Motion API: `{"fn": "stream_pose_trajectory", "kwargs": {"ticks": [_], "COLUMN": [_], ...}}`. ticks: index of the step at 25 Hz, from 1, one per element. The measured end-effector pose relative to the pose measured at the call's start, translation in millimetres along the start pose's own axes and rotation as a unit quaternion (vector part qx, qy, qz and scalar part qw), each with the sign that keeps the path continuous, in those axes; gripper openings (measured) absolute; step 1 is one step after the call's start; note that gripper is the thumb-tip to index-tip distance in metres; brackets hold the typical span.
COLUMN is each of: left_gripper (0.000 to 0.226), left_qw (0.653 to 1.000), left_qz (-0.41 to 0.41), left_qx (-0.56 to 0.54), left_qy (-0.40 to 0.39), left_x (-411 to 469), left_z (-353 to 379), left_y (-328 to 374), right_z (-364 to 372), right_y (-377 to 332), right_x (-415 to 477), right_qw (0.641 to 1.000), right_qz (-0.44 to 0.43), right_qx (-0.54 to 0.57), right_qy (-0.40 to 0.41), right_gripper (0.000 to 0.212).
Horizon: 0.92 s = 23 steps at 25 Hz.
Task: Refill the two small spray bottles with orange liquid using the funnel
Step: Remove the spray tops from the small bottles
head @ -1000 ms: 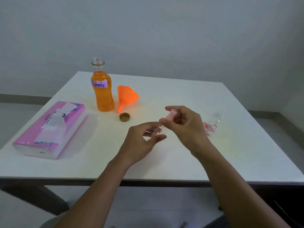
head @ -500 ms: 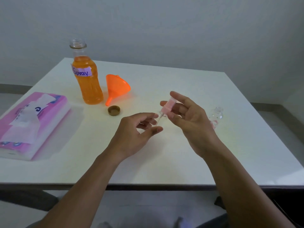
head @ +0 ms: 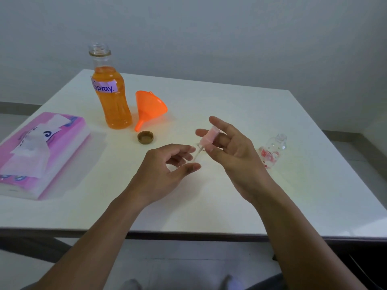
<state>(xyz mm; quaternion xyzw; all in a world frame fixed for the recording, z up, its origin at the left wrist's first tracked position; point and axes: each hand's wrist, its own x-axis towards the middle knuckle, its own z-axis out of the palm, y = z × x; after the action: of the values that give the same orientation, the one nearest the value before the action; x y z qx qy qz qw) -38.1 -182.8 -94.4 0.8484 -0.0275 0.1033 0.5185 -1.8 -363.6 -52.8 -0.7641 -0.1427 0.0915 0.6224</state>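
Right hand (head: 234, 155), centre frame: pinches pink spray pump (head: 209, 137), dip tube (head: 198, 152) hanging toward left hand (head: 165, 170). Left fingers loosely curled; whether they hold anything cannot be told. Open spray bottle (head: 272, 151): centre right. Funnel (head: 149, 107), orange-liquid bottle (head: 114, 97): upper left. Advised: park the pump with its tube kept clean, then seat the funnel squarely before pouring.

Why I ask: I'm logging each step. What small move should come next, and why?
Probably lay the pink spray head down on the table, freeing the right hand for the funnel. The head is already out, its tube bare near the left hand; the orange bottle stands uncapped.
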Motion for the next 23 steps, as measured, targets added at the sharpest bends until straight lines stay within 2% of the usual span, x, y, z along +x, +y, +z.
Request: {"fn": "stream_pose_trajectory", "kwargs": {"ticks": [2, 5, 7, 13, 17, 19, 20, 23], "left_gripper": [0.040, 0.040, 0.042, 0.033, 0.021, 0.025, 0.028, 0.031], "left_qw": [1.000, 1.000, 1.000, 0.998, 0.997, 0.996, 0.996, 0.998], "left_qz": [-0.006, -0.005, -0.005, -0.016, -0.034, -0.052, -0.055, -0.049], "left_qx": [0.002, 0.000, -0.008, -0.042, -0.053, -0.061, -0.056, -0.025], "left_qy": [-0.001, -0.007, -0.011, -0.037, -0.052, -0.040, -0.028, 0.011], "left_x": [0, 0, 2, 2, 2, 5, 7, 13], "left_z": [0, 2, 4, 2, 2, 4, 5, 13], "left_y": [-1, 1, 3, 5, 2, 0, -1, -1], "right_z": [4, 7, 4, -17, -43, -58, -63, -56], "right_y": [0, 2, 1, -8, -21, -31, -35, -29], "right_x": [0, 2, 4, 7, 5, 0, -2, -6], "right_qw": [1.000, 0.994, 0.992, 0.976, 0.941, 0.930, 0.936, 0.965], "right_qz": [0.015, 0.013, -0.002, -0.089, -0.187, -0.232, -0.226, -0.128], "right_qx": [-0.005, -0.003, 0.046, 0.156, 0.208, 0.183, 0.140, -0.028], "right_qy": [0.018, 0.109, 0.122, 0.123, 0.191, 0.221, 0.231, 0.226], "right_gripper": [0.061, 0.045, 0.039, 0.040, 0.043, 0.045, 0.045, 0.048]}}
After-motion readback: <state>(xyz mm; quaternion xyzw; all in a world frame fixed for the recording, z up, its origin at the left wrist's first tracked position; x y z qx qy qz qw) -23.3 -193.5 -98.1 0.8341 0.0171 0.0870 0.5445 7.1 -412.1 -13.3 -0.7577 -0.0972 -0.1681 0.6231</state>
